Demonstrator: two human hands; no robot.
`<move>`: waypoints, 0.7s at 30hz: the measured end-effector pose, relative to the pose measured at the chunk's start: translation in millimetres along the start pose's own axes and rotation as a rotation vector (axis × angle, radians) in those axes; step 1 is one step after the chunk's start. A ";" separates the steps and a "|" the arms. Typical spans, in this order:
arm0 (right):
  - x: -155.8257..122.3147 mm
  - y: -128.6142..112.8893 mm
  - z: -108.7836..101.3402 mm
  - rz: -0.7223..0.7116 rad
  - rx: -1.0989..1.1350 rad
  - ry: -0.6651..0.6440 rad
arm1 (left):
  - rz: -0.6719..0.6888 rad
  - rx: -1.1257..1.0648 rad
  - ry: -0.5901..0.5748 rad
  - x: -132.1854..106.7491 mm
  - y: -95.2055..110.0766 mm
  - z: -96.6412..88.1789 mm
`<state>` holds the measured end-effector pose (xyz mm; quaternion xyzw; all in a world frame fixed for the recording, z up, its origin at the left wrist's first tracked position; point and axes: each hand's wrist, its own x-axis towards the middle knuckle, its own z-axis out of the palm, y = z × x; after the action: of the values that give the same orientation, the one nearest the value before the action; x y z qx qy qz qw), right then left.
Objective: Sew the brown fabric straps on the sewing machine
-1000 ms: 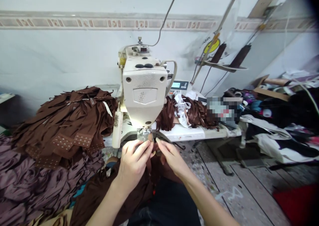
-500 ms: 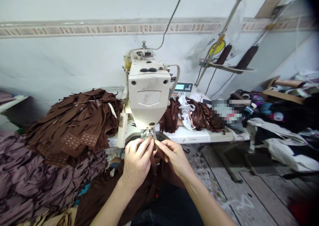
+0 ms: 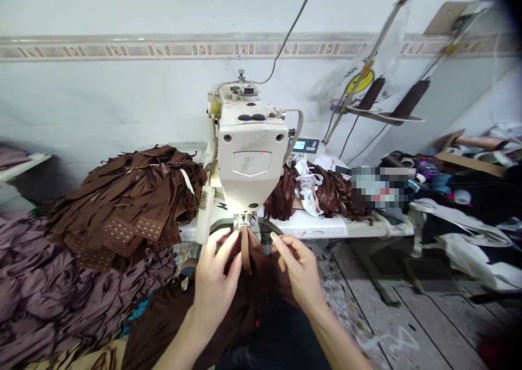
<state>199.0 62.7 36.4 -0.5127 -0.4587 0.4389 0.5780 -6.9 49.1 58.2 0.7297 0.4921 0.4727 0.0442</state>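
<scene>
At 12 o'clock, close in, the left hand [image 3: 214, 285] has its fingers [image 3: 222, 245] curled onto a brown stretch garment [image 3: 261, 283], apparently pinching a fold. A narrow brown strap [image 3: 245, 250] hangs from the presser foot [image 3: 243, 221] over it. The right hand [image 3: 297, 269] sits at 1 o'clock, thumb and forefinger loosely together just beside the cloth; whether they hold anything is unclear. Slippery knit likely feeds best kept flat and square to the foot. Beyond rises the sewing machine head [image 3: 250, 163]; studded brown pieces [image 3: 126, 207] lie at 10 o'clock, mauve fabric [image 3: 49, 288] at 9, and brown strips [image 3: 322, 196] at 1.
</scene>
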 end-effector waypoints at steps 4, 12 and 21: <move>-23.5 -3.1 18.9 0.049 0.033 -0.144 | -0.360 -0.202 -0.090 4.2 -8.9 -7.7; -21.5 -13.0 33.5 0.237 0.268 -0.328 | -0.610 -0.617 -0.250 20.1 -12.5 0.6; -4.2 -51.8 -6.6 -0.186 -0.143 -0.127 | -0.577 -0.605 -0.282 -10.4 14.9 -6.9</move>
<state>206.5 52.8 87.3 -0.4790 -0.5701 0.3810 0.5481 -2.6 30.8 63.2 0.5739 0.5041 0.4599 0.4528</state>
